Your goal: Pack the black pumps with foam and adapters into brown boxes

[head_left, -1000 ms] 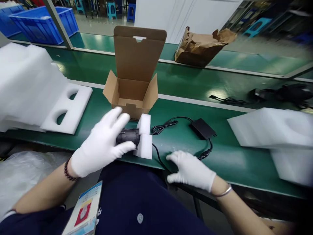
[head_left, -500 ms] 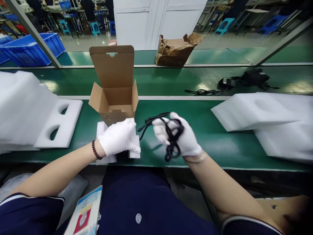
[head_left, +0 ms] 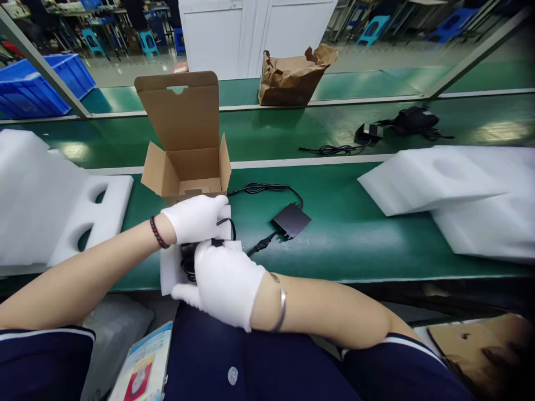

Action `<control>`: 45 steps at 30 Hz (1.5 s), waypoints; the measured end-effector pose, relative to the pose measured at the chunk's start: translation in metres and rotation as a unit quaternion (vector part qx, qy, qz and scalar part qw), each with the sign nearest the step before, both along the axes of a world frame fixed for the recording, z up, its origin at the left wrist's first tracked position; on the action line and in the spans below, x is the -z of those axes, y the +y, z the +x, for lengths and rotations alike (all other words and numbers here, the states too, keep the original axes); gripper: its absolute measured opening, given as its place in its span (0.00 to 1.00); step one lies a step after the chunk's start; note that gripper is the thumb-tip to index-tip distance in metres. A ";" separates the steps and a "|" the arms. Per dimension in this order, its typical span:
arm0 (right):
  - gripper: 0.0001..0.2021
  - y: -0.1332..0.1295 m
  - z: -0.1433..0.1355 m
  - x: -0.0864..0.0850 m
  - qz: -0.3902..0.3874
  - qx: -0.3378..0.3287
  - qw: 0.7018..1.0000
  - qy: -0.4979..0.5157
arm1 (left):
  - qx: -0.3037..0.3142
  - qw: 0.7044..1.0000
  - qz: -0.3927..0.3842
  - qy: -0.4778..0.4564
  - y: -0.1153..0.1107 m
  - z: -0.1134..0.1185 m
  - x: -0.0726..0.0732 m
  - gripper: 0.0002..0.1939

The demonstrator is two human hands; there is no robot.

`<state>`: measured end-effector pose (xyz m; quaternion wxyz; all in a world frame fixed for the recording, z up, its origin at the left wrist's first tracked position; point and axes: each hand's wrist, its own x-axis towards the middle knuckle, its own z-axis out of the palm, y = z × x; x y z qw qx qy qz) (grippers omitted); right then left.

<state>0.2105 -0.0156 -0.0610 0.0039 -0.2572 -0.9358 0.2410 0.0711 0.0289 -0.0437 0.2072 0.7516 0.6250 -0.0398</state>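
A white foam insert [head_left: 166,273] lies at the table's front edge before the open cardboard box [head_left: 194,167]. My left hand [head_left: 194,219], in a white glove, is closed over the insert's far part, fingers pressed together beside a loop of black cable. My gloved right hand [head_left: 228,284] reaches across in front, closed over a black power cable [head_left: 188,268] bundled in the insert, its thumb stretched left. Its fingertips are partly hidden. The cable passes out to the right to a flat black power adapter [head_left: 291,220] on the table. A thinner cord [head_left: 261,187] curves from the adapter behind the hands.
Stacked white foam pieces stand at the left [head_left: 111,206] and right [head_left: 472,195]. Behind the box lie another black adapter [head_left: 368,132] with cable and a black bundle [head_left: 418,120]. A brown paper bag [head_left: 288,83] and blue crate [head_left: 45,86] stand farther back.
My right hand has moved left with the coiled cable, down to the foam insert. The black adapter now shows on the table at the right. My left hand stays at the foam.
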 end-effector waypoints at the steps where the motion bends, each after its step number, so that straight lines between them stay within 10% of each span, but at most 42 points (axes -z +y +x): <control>1: 0.33 -0.003 0.008 -0.001 0.015 -0.004 1.000 -0.006 | 0.006 0.999 0.015 0.028 -0.004 0.004 0.002 0.17; 9: 0.13 0.035 0.093 0.018 0.012 0.032 0.999 -0.003 | -0.081 0.994 0.063 -0.033 -0.006 0.000 0.026 0.09; 14: 0.10 0.003 0.073 0.011 -0.077 0.052 0.991 0.098 | -0.153 0.978 0.056 -0.130 -0.001 -0.006 0.030 0.07; 18: 0.17 -0.002 0.061 0.001 -0.106 -0.115 0.980 0.122 | -0.197 0.969 0.026 -0.149 -0.003 -0.011 0.030 0.09; 21: 0.21 0.038 0.054 0.010 -0.038 0.012 0.984 0.172 | -0.216 0.961 0.013 -0.171 -0.002 -0.012 0.030 0.10; 24: 0.18 0.095 0.033 0.038 -0.107 0.147 0.961 0.209 | -0.213 0.962 0.022 -0.171 -0.001 -0.011 0.030 0.09; 28: 0.23 0.140 0.006 0.082 -0.357 0.010 0.910 0.210 | -0.193 0.968 0.029 -0.155 -0.004 -0.016 0.033 0.08; 36: 0.20 0.129 0.016 0.104 -0.419 0.103 0.861 0.271 | -0.045 0.998 -0.003 0.046 0.012 -0.012 0.050 0.12; 40: 0.23 0.101 0.042 0.109 -0.390 0.208 0.839 0.318 | -0.020 0.999 0.026 -0.030 0.002 -0.029 0.043 0.11; 42: 0.28 0.083 0.060 0.115 -0.405 0.220 0.842 0.281 | -0.101 0.967 0.188 -0.140 -0.028 -0.048 0.048 0.12; 45: 0.36 0.064 0.075 0.127 -0.415 0.224 0.854 0.221 | -0.367 0.823 0.343 -0.264 -0.089 -0.068 0.076 0.13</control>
